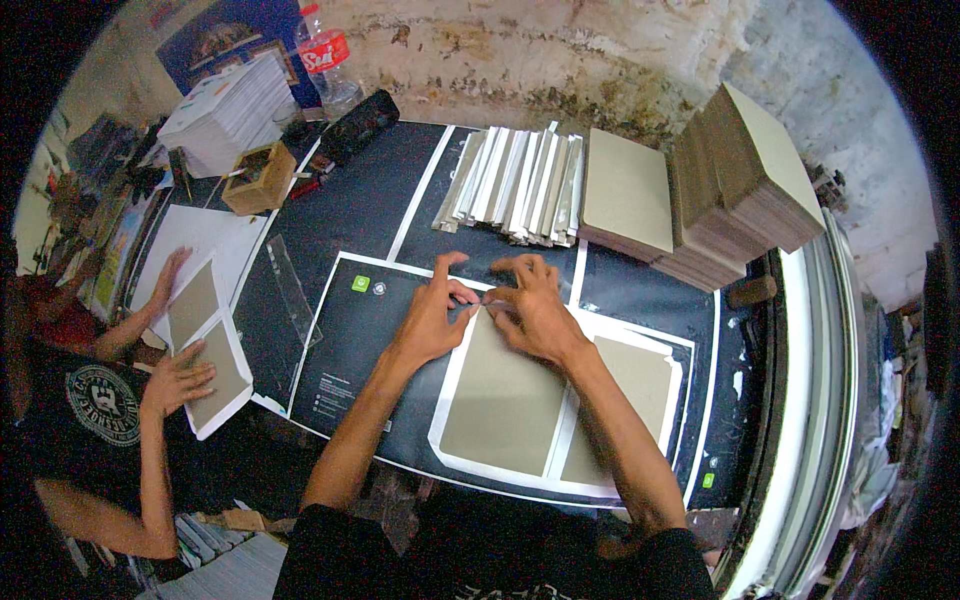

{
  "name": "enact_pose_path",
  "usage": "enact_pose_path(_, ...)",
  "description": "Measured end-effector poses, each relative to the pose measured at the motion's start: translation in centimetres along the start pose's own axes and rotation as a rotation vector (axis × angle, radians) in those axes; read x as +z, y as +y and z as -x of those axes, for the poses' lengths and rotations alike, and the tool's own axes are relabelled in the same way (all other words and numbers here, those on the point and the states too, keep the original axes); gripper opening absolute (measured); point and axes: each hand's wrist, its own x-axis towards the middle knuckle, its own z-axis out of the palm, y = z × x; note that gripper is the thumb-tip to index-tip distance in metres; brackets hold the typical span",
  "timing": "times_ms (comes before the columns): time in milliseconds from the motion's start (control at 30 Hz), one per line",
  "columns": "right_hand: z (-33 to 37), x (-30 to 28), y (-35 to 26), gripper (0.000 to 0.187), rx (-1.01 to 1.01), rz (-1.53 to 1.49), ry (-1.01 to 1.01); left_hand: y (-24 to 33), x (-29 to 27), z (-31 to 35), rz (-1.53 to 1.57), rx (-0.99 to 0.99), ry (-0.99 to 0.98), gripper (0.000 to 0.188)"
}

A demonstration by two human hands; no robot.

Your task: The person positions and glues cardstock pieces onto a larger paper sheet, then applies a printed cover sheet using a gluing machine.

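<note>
In front of me lies a white-edged cover sheet (488, 467) with two grey boards on it, the left board (505, 395) and the right board (632, 385), a white strip between them. At the sheet's far left corner my left hand (436, 318) and my right hand (537, 308) meet, thumbs and forefingers pinched together. A small dark edge of the sheet shows between the fingertips; the other fingers are raised and curled. My right forearm passes over the right board and hides part of it. Beneath lies a dark printed sheet (370, 355) with white borders.
Beyond my hands lie a pile of paper strips (515, 185) and stacks of grey boards (627, 190). A wooden box (258, 180), a paper stack (228, 118) and a plastic bottle (325, 60) stand far left. At left, another person's hands (178, 378) hold a boarded cover (222, 375).
</note>
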Motion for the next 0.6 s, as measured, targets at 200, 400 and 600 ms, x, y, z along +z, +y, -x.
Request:
enact_pose_path(200, -0.5, 0.4, -0.1, 0.023, -0.013, 0.044, 0.055, 0.5, 0.1, -0.4, -0.019, -0.014, -0.014, 0.068)
enact_pose_path(400, -0.1, 1.3, -0.8, 0.019, 0.018, 0.006, 0.119, -0.2, 0.7, -0.2, -0.018, 0.059, 0.05, 0.069)
enact_pose_path(600, 0.9, 2.5, -0.9, 0.018, 0.019, -0.014, 0.243, 0.2, 0.9, -0.3, 0.02, 0.038, 0.053, 0.067)
